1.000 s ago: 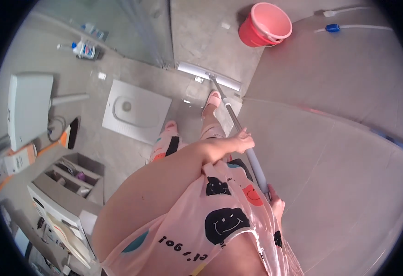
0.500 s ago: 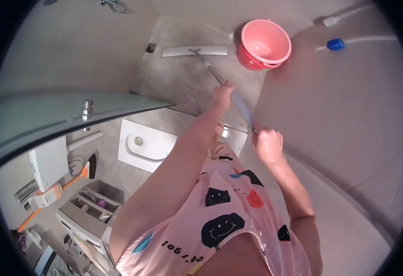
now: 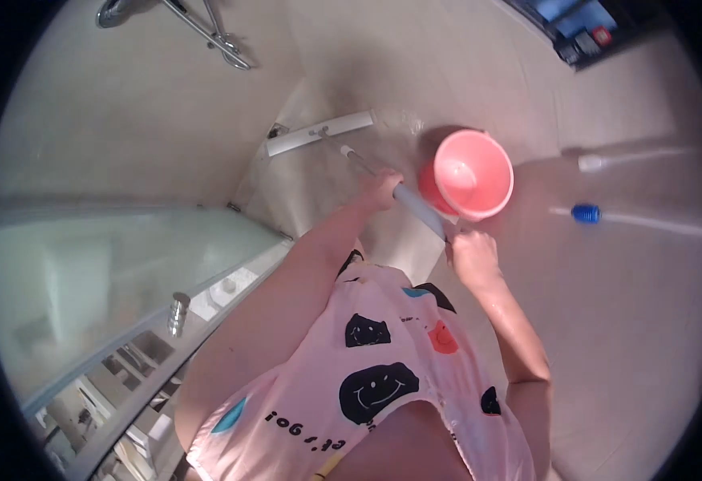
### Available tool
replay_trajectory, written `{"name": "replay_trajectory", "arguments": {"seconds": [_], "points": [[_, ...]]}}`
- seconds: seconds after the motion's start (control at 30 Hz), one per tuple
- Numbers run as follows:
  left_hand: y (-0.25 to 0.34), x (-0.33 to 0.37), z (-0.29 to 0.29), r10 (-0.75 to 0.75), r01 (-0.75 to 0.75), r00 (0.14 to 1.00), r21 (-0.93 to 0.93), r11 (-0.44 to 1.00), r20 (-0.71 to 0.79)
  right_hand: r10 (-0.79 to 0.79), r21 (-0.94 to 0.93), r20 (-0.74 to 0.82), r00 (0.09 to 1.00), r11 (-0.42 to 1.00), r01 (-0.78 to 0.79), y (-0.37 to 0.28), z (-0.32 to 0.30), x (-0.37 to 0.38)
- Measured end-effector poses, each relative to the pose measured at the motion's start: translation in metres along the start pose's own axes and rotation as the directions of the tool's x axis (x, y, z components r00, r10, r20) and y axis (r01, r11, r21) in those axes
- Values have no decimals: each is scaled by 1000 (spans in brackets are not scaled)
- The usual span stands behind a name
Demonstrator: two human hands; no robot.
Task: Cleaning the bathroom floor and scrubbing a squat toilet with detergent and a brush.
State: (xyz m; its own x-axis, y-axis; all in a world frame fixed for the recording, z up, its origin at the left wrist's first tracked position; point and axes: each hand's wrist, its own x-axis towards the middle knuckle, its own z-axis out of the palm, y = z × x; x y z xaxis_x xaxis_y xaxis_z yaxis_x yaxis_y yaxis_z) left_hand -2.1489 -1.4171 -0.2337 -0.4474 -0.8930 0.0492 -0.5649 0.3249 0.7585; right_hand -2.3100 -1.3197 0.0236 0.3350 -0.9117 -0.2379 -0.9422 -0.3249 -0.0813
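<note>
A floor squeegee with a wide white head rests on the wet-looking grey floor in the far corner, its left end right beside the floor drain. My left hand is wrapped round the pole, at the upper end of its pale grey-blue grip. Near the pole's end, my right hand is closed round it. Just beyond my right hand and right of the pole stands a pink bucket; its inside shows only a bright reflection at the bottom.
At left a glass door with a metal knob stands beside me; a squat toilet and a storage unit show past it. A shower fitting hangs on the far-left wall. A blue-collared hose runs along the right wall.
My view has shifted upward and toward the far wall. The squeegee head has moved left to the drain and turned aslant. Both hands keep their hold on the pole.
</note>
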Motion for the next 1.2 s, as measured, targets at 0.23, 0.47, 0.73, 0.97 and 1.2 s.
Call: {"name": "replay_trajectory", "arguments": {"seconds": [0.23, 0.47, 0.73, 0.97, 1.2], "points": [[22, 84, -68, -66, 56, 994, 126, 990, 81, -43, -32, 39, 998, 999, 44, 40, -81, 92], [52, 123, -119, -247, 243, 958, -39, 969, -150, -348, -75, 126, 929, 931, 358, 46, -202, 175], [-9, 101, -176, -528, 401, 705, -347, 848, -474, -860, 74, 30, 510, 510, 857, -2, -209, 302], [-24, 52, -236, -616, 348, 432, -508, 788, -659, -974, 309, -52, 221, 195, 931, -139, -234, 345], [-51, -57, -270, -791, 238, -73, -781, 578, -607, -793, 819, -26, 609, 332, 468, -225, -122, 520]]}}
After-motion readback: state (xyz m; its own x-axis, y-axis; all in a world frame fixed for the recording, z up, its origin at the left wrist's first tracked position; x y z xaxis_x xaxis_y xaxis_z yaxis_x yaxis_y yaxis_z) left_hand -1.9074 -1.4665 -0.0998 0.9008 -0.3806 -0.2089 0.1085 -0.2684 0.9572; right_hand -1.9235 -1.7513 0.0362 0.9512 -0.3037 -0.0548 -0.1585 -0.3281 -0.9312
